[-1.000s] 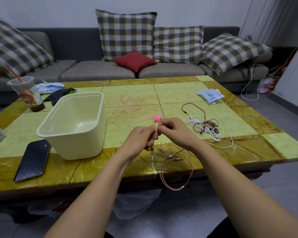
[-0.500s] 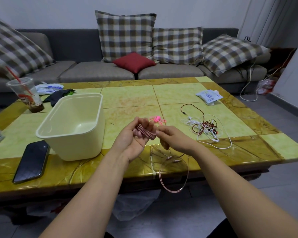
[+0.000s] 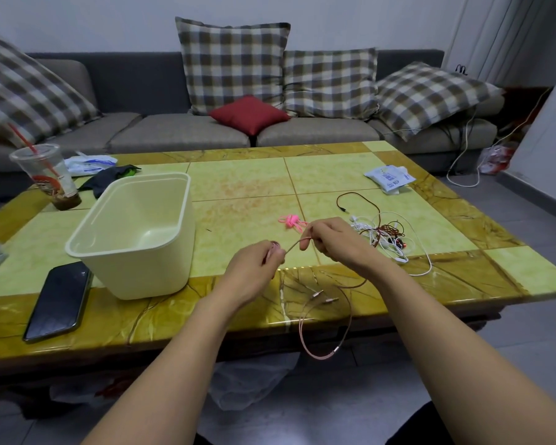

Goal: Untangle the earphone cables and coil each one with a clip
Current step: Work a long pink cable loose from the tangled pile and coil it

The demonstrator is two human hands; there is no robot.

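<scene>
The left hand (image 3: 256, 268) and right hand (image 3: 333, 240) each pinch the pink cable (image 3: 336, 350), but its long loop hanging off the surface (image 3: 244, 184) could snag and pull it free.

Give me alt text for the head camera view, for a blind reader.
The left hand and right hand hold a pink earphone cable stretched between them above a tiled table, its rest hanging in a loop past the near edge. A pink clip and a tangle of cables lie near the right hand; a cream tub and phone sit left.
</scene>
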